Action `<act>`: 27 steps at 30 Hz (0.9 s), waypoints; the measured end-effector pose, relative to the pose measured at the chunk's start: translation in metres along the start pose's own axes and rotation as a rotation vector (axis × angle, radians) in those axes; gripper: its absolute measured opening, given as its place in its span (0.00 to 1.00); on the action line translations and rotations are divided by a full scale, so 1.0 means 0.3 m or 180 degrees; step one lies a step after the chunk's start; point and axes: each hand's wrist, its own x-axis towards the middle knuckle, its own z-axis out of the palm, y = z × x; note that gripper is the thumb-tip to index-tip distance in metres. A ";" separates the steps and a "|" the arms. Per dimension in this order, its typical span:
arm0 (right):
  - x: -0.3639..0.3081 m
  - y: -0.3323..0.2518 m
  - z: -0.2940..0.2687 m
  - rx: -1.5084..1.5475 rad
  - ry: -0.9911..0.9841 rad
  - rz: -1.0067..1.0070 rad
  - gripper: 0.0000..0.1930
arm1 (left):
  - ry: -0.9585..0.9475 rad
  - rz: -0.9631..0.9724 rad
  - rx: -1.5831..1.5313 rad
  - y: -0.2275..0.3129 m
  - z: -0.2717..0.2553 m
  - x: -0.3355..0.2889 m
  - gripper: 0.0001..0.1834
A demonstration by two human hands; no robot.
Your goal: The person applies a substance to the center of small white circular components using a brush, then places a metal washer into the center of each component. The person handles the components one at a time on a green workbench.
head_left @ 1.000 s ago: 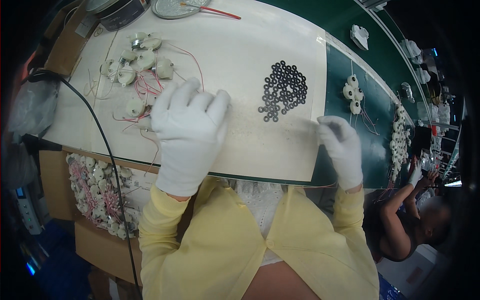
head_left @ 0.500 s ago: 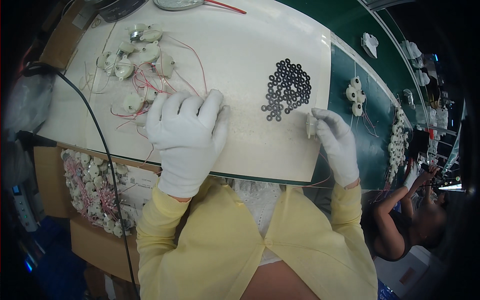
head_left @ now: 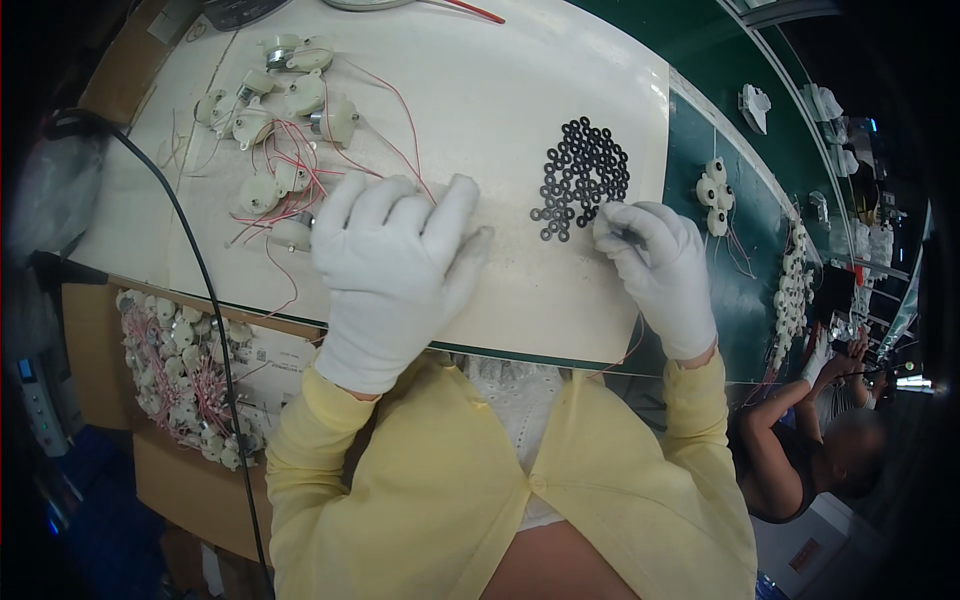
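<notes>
My left hand (head_left: 390,270), in a white glove, is over the white table with its thumb and fingers apart. Just past its fingertips lie several cream-coloured small motors (head_left: 305,95) with red and white wires, and one motor (head_left: 290,234) is right beside the hand. My right hand (head_left: 660,265), also gloved, is closed at the near right edge of a pile of black rings (head_left: 585,165). A small motor is mostly hidden in its fingers; a thin red wire (head_left: 641,335) trails below the hand.
An open cardboard box (head_left: 185,375) full of wired motors is below the table's left edge. A black cable (head_left: 195,255) hangs across the left side. To the right, a motor cluster (head_left: 714,197) and a long motor row (head_left: 792,290) lie on green surface. A person (head_left: 790,450) works beyond.
My right hand has turned and shifted slightly left to the rings, so the motor that showed in its fingertips is now hidden. My left hand has moved a little right, its fingers more spread.
</notes>
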 end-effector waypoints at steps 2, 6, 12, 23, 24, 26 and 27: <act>0.032 -0.024 -0.005 -0.0402 -0.0067 -0.0255 0.14 | -0.0001 0.0052 -0.0136 0.017 0.007 -0.008 0.22; 0.053 -0.048 -0.013 -0.0939 -0.0112 -0.0464 0.13 | -0.0179 0.0066 -0.0306 0.025 -0.005 -0.017 0.26; 0.048 -0.036 -0.019 -0.1136 -0.0330 -0.0328 0.13 | -0.0047 0.0077 -0.0059 -0.006 -0.050 -0.030 0.25; 0.002 -0.089 -0.125 -0.1496 -0.1178 -0.0299 0.10 | -0.0393 0.0148 -0.0068 -0.013 -0.073 -0.058 0.24; 0.001 -0.087 -0.123 -0.1474 -0.1141 -0.0299 0.10 | -0.0382 0.0159 -0.0096 -0.012 -0.063 -0.056 0.24; -0.004 -0.084 -0.119 -0.1465 -0.1117 -0.0247 0.10 | -0.0367 0.0169 -0.0158 -0.005 -0.048 -0.053 0.25; -0.011 -0.085 -0.118 -0.1489 -0.1133 -0.0186 0.10 | -0.0359 0.0172 -0.0203 0.003 -0.038 -0.053 0.25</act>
